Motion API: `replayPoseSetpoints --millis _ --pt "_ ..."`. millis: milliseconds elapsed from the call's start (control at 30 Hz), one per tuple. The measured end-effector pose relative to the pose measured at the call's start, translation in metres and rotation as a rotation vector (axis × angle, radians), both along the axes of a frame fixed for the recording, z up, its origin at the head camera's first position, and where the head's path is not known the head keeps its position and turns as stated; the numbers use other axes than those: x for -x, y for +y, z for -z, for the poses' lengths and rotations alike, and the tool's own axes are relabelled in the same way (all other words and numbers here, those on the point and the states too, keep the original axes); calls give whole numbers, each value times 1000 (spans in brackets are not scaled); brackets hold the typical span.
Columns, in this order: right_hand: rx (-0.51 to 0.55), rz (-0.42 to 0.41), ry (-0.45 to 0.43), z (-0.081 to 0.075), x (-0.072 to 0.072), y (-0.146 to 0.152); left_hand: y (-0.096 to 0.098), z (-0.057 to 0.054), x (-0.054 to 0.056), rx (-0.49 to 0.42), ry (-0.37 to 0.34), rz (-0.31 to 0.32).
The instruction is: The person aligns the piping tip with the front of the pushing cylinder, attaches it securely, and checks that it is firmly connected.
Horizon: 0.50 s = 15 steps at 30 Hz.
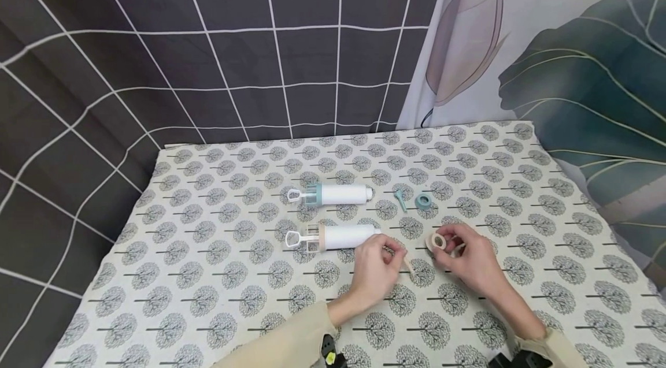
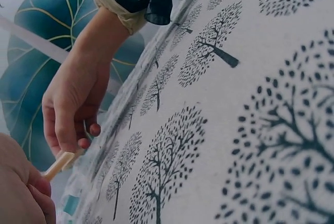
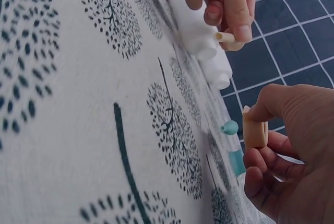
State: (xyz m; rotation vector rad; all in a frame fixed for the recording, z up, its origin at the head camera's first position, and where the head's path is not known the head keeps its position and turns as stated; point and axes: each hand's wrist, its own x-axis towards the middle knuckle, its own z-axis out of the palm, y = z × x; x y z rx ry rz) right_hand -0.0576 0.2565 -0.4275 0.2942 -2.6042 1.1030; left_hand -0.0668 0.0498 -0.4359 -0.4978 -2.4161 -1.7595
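My left hand (image 1: 376,267) pinches a small beige nozzle (image 1: 409,266) between thumb and fingers; its hollow narrow end shows in the right wrist view. To the right, a beige screw ring (image 3: 253,131) is held by the thumb and fingertips of my right hand (image 1: 470,255). Ring and nozzle are apart, both above the cloth. Just beyond my left hand lies a white syringe-like tube with a beige collar (image 1: 346,237) and a clear pull handle. A matching tube with a teal collar (image 1: 343,194) lies behind it.
A teal nozzle (image 1: 400,200) and a teal ring (image 1: 424,201) lie right of the tubes. The table is covered by a tree-print cloth (image 1: 208,287). A dark grid curtain (image 1: 234,56) hangs behind, with a leaf-print curtain (image 1: 583,79) at the right.
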Motion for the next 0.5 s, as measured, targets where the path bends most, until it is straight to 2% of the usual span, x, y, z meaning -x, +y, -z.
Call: replayPoseSetpoints --millis 233,500 --pt "16 -1 -14 -5 -4 -5 -6 -3 3 3 71 -50" --pt "103 -13 -49 -10 -7 -12 -10 -7 7 -17 63 -99"
